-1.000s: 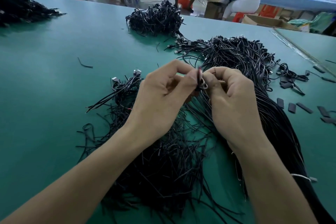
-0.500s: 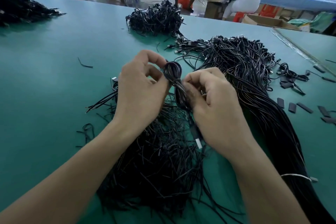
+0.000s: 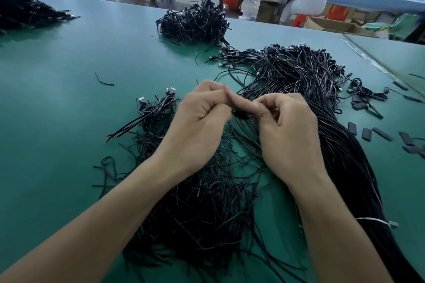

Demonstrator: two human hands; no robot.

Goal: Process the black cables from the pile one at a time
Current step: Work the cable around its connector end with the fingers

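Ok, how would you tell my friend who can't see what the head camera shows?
The left hand and the right hand meet above a green table and pinch a black cable, mostly hidden. A loose pile of black cables lies beneath them, with a long bundle on the right.

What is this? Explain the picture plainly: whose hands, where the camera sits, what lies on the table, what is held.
No machine here: a person works with bare hands, filmed by one camera worn on the head, looking down. The left hand and right hand pinch a small black cable bundle between them. Below lies a green table. On its right is a long pile of black cables; by the left hand, a few coiled cables; in front, short black offcuts; far back, another heap. Small flat black pieces lie farther right.
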